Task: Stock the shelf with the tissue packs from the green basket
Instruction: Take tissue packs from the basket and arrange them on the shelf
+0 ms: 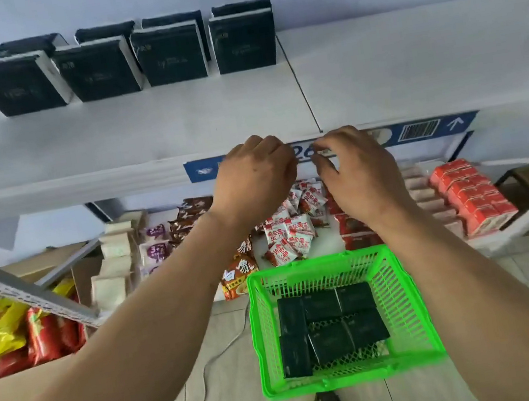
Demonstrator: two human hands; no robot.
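Hands are hovering side by side in front of the white shelf (141,129), level with its front edge and just above the green basket (407,302). The left hand (254,177) is curling its fingers under into a loose fist and is holding nothing that can be seen. The right hand (356,168) is bending its fingers with the thumb and forefinger drawn close near the blue price label (418,131) on the shelf edge; whether they are pinching anything cannot be told. Below the shelf, the basket is sitting on the pale floor (528,279) and holding about 6 dark tissue packs (328,325) lying flat in 2 rows. On the shelf, toward its back left, 8 dark packs (170,54) are standing in 2 rows of 4, front ones touching or nearly touching each other. Under the shelf, a lower level is carrying red and white snack packets (290,231) and red cartons (474,198). Left of the basket, a cardboard box (42,384) is holding yellow and red bags (18,336).
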